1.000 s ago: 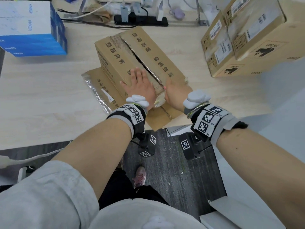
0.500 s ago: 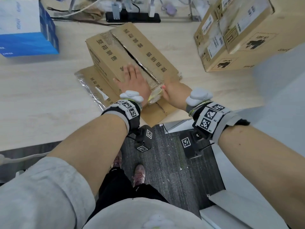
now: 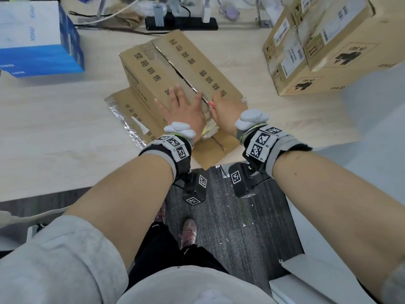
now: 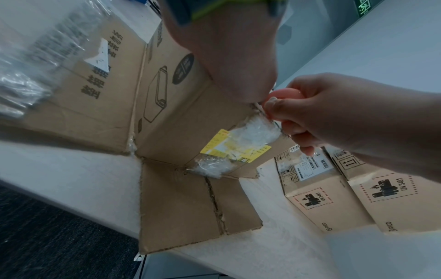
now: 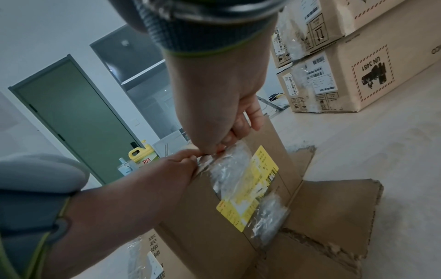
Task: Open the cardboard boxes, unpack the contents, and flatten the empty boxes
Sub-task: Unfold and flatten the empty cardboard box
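Your left hand (image 3: 186, 113) lay flat, fingers straight and spread, pressing on the top of the cardboard box (image 3: 153, 69) at the centre of the head view. That box sat upside down on the pale wooden surface (image 3: 54, 128), its lower flaps splayed out flat toward the near edge, and a jagged seam ran along its top. Your right hand (image 3: 223, 110) was just beside the left, at the near end of that seam; its fingers were curled in a closed grip around a small pink object (image 4: 285, 94), seen in the left wrist view, against the crumpled clear tape (image 5: 229, 160) and yellow label (image 5: 250, 188) on the box's end wall. In the upper right of the head view stood two stacked brown boxes (image 3: 328, 44), well apart from your hands, and a blue and white box (image 3: 39, 40) sat in the upper left
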`<state>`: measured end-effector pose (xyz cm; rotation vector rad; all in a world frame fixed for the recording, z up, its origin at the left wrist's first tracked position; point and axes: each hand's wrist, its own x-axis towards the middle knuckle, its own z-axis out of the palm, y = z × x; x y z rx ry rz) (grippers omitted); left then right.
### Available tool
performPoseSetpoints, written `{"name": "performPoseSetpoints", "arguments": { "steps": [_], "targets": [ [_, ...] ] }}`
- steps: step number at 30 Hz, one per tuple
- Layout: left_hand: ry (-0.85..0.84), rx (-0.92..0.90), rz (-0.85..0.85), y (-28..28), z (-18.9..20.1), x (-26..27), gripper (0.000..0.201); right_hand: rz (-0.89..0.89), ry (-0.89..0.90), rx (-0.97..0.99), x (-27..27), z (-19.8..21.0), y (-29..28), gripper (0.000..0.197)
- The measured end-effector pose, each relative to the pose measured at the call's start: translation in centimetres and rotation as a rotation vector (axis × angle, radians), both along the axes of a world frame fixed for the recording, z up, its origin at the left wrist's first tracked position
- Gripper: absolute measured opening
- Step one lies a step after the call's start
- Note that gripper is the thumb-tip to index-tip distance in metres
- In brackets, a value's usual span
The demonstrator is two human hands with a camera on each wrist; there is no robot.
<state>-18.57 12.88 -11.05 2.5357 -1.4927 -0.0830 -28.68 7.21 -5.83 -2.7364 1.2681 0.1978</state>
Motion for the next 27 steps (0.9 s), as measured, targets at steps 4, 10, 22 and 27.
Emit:
{"name": "performPoseSetpoints", "arguments": {
  "steps": [4, 10, 22, 27],
  "targets": [
    [0.012, 0.033, 0.005, -0.2, 0.2, -0.1, 0.043, -0.049, 0.048, 0.075, 0.2, 0.2, -0.4, 0.019],
    [0.005, 0.083, 0.0, -0.3, 0.5, -0.2, 0.044, -0.064, 0.115, 0.186, -0.8, 1.6, 0.1, 0.027],
    [-0.062, 0.142, -0.189, -0.4, 0.4, 1.0, 0.052, 0.024, 0.108, 0.166, -2.7, 1.9, 0.3, 0.018],
    [0.001, 0.175, -0.382, -0.8, 1.0, 2.1, 0.077, -0.077, -0.136, 0.212, -6.1, 2.0, 0.3, 0.024]
  ]
}}
